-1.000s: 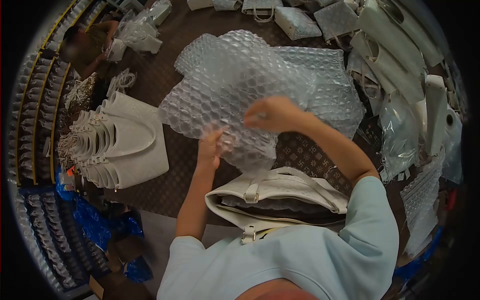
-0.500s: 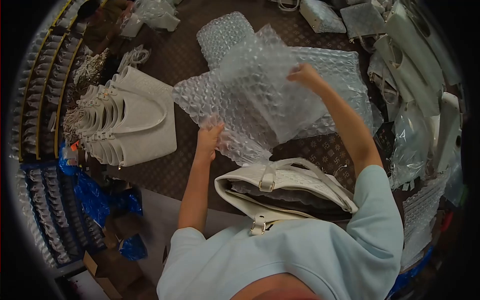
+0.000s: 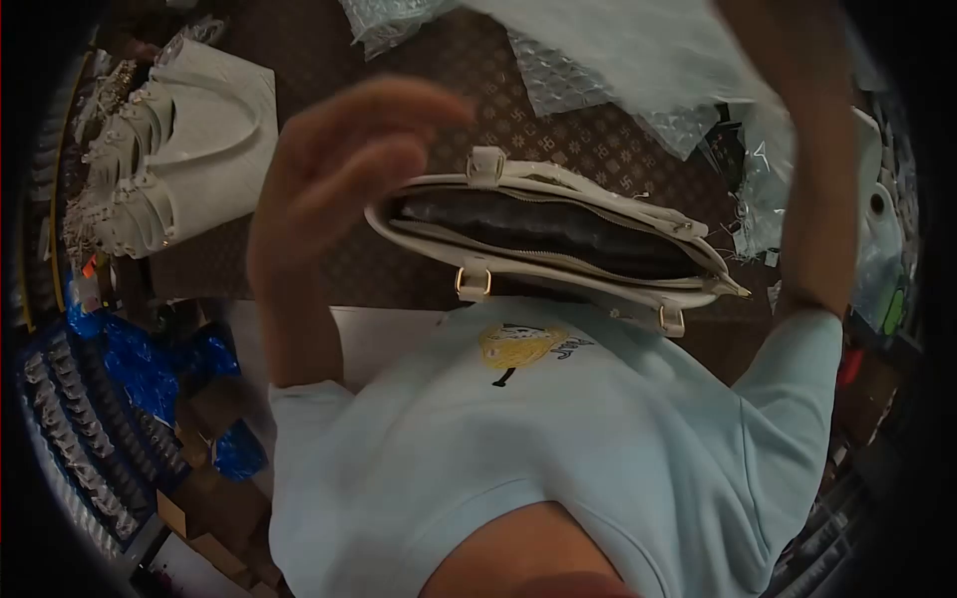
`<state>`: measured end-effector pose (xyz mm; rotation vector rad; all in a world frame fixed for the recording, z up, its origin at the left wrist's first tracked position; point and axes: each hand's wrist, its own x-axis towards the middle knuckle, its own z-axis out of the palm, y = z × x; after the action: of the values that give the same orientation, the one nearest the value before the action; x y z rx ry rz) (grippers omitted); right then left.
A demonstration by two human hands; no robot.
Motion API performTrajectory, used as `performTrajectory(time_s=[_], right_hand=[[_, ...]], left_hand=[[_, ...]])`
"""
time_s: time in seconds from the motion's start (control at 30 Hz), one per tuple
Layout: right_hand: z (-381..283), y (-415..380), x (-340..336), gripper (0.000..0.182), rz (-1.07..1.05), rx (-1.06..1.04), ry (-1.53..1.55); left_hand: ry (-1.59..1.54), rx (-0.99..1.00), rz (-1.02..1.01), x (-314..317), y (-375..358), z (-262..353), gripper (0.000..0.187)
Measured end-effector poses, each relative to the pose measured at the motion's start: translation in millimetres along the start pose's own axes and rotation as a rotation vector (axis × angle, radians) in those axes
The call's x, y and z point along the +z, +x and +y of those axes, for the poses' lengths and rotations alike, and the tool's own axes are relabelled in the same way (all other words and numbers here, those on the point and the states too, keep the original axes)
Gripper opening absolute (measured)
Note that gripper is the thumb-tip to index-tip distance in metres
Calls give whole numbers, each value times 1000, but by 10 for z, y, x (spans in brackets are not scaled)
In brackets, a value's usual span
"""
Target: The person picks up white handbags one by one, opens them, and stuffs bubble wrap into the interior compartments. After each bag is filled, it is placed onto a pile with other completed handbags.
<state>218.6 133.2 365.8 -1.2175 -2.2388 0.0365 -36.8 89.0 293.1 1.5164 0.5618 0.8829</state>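
A cream handbag [image 3: 568,284] stands against the front of my shirt, its zipped mouth spread and a dark lining showing inside. My left hand [image 3: 349,149] is raised just left of the bag's mouth, blurred, with thumb and fingers apart and nothing between them. At the top edge, my right hand [image 3: 763,25] is partly cut off and smeared, its fingers hidden. A large pale, cloudy plastic sheet [image 3: 638,50] lies beside it; whether the hand holds it cannot be made out. Bubble wrap [image 3: 558,75] shows beneath the sheet on the brown patterned surface.
To the left, a row of cream bags [image 3: 214,149] leans together with handles up. Blue plastic [image 3: 140,364] and a rack of wrapped items [image 3: 75,429] are at lower left. Clear plastic wrapping [image 3: 766,199] is piled on the right.
My left hand has let go of the bubble wrap and come back beside the bag. My right hand has moved up to the top edge. The view has shifted, and the bag's mouth is wider.
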Motion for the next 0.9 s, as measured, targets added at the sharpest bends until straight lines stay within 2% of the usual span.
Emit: performTrajectory(time_s=[0.03, 0.07, 0.13, 0.17, 0.2, 0.27, 0.33, 0.37, 0.43, 0.5, 0.57, 0.6, 0.63, 0.7, 0.73, 0.8, 0.9], right_hand=[[-89, -117, -197, 37, 29, -34, -28], [-160, -273, -360, 37, 61, -65, -58], [-375, -600, -637, 36, 43, -114, -109], [-508, -805, -687, 35, -41, -122, -118], [-637, -986, -689, 34, -169, -129, -119], [-818, -1276, -539, 33, -509, -136, -92], [-858, -1544, -237, 24, -709, -102, -63], [-812, -1545, -170, 24, -695, -92, -66], [-648, -1508, -12, 36, -714, 88, -79], [-480, -1492, 169, 32, -632, 38, -167], [-384, -1457, 262, 29, -552, -18, -247], [-343, -1405, 285, 32, -609, 57, -181], [-307, -1361, 308, 36, -668, 132, -115], [-272, -1324, 367, 36, -663, 167, -103], [-254, -1301, 399, 36, -653, 205, -97], [-233, -1269, 472, 36, -652, 214, -86], [-208, -1249, 535, 37, -642, 221, -88]], left_hand=[[124, 19, -308, 14, -211, 92, 45], [111, 21, -296, 115, -359, 96, 45], [155, -189, -205, 319, -549, 46, 20], [123, -304, -135, 340, -526, -18, 20], [124, -338, -75, 355, -494, -91, 20], [175, -285, -38, 383, -476, -194, 21], [249, -200, -79, 432, -478, -250, 22], [291, -145, -105, 452, -467, -271, 23], [366, -45, -167, 552, -485, -262, 24], [445, 31, -214, 592, -436, -252, 25], [540, 21, -260, 604, -402, -228, 26], [681, -114, -351, 594, -368, -208, 29], [684, -115, -349, 599, -357, -220, 29], [630, -240, -478, 657, -377, -262, 27], [628, -245, -476, 691, -355, -276, 27], [399, -688, -633, 759, -337, -306, 26], [370, -613, -518, 807, -394, -385, 28]])
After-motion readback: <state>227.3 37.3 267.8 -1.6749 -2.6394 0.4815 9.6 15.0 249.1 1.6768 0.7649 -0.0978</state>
